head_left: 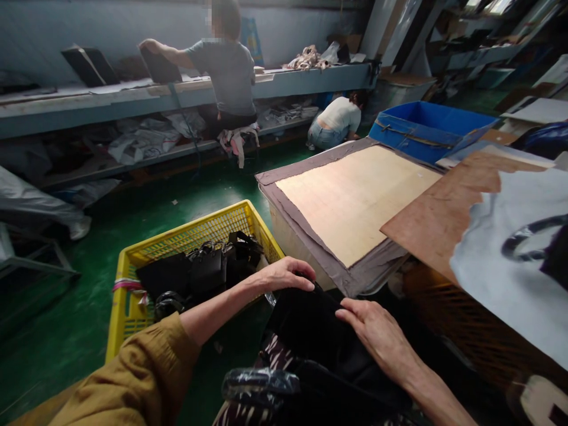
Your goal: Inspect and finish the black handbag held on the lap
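Note:
A black bag (306,319) lies across my lap over patterned trousers, its dark surface showing little detail. A handle wrapped in clear plastic (261,381) sticks out at its near side. At the bag's upper edge, my left hand (290,275) curls its fingers and thumb round the black material. Further right along the same edge, my right hand (366,319) pinches it between thumb and fingers. The lower part of the bag fades into shadow.
A yellow plastic crate (186,231) holding several black bags stands at left on the green floor. Ahead is a board-topped bin (341,195), with a blue container (421,130) behind. A brown board (461,195) juts in from the right. Two people are near the far bench (284,86).

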Demonstrator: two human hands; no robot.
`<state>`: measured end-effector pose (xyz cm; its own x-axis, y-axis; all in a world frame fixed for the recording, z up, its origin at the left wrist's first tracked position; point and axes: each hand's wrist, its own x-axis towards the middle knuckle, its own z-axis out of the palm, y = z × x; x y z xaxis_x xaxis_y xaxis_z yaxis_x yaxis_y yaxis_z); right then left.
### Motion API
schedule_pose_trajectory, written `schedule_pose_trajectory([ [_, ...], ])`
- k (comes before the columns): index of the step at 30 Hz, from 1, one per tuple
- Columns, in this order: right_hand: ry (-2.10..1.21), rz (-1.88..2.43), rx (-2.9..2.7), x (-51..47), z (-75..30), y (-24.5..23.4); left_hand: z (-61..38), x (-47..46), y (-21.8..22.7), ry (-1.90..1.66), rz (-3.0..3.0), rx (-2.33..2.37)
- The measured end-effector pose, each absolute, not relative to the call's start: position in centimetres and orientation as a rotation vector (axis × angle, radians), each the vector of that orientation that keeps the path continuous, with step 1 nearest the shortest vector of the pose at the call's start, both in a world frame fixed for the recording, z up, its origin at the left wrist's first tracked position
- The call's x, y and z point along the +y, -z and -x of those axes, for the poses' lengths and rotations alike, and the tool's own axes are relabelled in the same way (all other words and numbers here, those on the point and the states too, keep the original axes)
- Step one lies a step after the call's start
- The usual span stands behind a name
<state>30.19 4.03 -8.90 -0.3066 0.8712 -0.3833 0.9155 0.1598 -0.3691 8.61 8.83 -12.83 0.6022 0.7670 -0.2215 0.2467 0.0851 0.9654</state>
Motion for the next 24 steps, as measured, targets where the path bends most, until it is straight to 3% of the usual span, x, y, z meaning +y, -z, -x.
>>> schedule_pose_trajectory([
  [9, 0.814, -1.783, 2.340, 3.9, -30.5, 9.2, -10.2, 6.1, 13.2, -0.639, -2.087, 1.127],
  [24, 0.867, -1.827, 2.323, 4.0, -30.3, 8.8, -11.2, 6.4, 12.8, -0.549, -2.065, 1.032],
])
